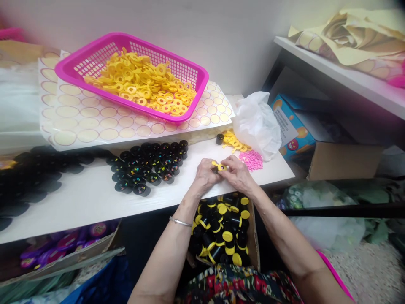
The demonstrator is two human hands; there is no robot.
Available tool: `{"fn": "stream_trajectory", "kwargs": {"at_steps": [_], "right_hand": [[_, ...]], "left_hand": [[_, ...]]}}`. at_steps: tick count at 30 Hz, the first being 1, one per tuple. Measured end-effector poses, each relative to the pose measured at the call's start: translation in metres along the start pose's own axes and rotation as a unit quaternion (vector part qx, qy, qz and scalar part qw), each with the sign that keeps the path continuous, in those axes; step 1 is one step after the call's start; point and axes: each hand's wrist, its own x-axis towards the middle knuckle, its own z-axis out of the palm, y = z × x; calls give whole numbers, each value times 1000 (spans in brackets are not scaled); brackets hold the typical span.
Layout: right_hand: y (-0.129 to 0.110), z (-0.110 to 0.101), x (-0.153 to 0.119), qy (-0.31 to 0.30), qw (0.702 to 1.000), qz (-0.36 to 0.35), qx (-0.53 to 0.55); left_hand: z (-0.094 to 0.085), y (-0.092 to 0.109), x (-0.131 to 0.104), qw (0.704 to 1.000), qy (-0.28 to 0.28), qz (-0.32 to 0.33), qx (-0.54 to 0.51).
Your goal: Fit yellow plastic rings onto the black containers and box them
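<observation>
Cups (147,164) stand left on the table (91,202), a bag (257,122) right; behind the cups, rings (139,80) lie in a basket (68,69).

To my remote eye then, leftmost black cups (34,179) blurred, cropped; dark piece (215,170) mostly hidden by left grip (206,176).

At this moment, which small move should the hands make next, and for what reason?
Perhaps the right hand should press the yellow piece against the dark thing, possibly a cup, at the left hand: both hands meet there, and black cups in the carton below wear yellow caps. The dark thing is mostly hidden.
</observation>
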Motion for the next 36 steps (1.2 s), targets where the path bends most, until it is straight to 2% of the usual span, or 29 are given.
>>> {"fn": "stream_trajectory", "kwargs": {"at_steps": [3, 5, 8, 10, 15, 23, 27, 31, 33, 36], "right_hand": [[2, 3, 1, 3, 1000, -13, -10], [2, 5, 2, 9, 1000, -23, -14], [1, 7, 4, 17, 999, -29, -19], [1, 8, 5, 18, 999, -28, -22], [2, 11, 4, 23, 999, -1, 27], [0, 18, -3, 78, 983, 44, 158], [2, 20, -3, 75, 965, 85, 238], [4, 22, -3, 51, 938, 141, 314], [5, 23, -2, 45, 933, 150, 323], [6, 27, -1, 63, 943, 136, 298]], "left_hand": [[-1, -5, -1, 998, 5, -2, -60], [-3, -8, -2, 985, 16, -22, -169], [-4, -7, -3, 935, 17, -90, -342], [-4, -3, -3, 912, 6, -127, -389], [0, 4, 0, 906, -22, -143, -397], [1, 3, 0, 916, -1, -151, -372], [0, 8, 1, 932, -5, -136, -335], [0, 13, 1, 928, -13, -155, -339], [1, 13, 1, 923, 4, -165, -347], [6, 10, -1, 910, 42, -185, -369]]}}
